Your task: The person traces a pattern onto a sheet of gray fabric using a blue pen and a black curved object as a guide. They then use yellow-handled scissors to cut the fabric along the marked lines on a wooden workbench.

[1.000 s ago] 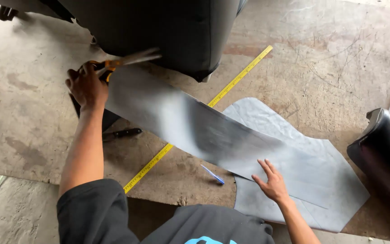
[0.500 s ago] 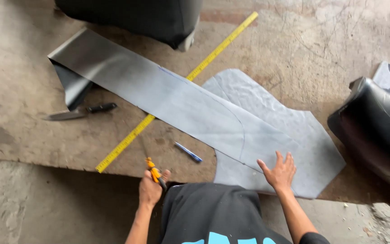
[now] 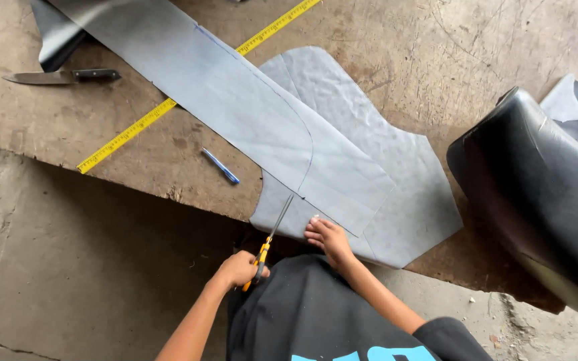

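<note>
The left hand point(image 3: 239, 269) is clenched on the yellow-handled scissors point(image 3: 272, 239), blades pointing up and away at the near edge of the long grey vinyl strip point(image 3: 235, 100), while the right hand point(image 3: 328, 235), fingers flat and holding nothing, presses that strip just right of the blades.

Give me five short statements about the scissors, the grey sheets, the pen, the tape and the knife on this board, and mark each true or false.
1. The left hand holds the yellow-handled scissors. True.
2. The right hand grips the blue pen. False: it presses flat on the long grey vinyl strip; the pen lies alone on the wooden board.
3. The strip lies over the wrinkled grey pattern piece. True.
4. The yellow measuring tape is rolled up. False: it is stretched out straight across the board.
5. The black-handled knife lies left of the strip. True.
</note>
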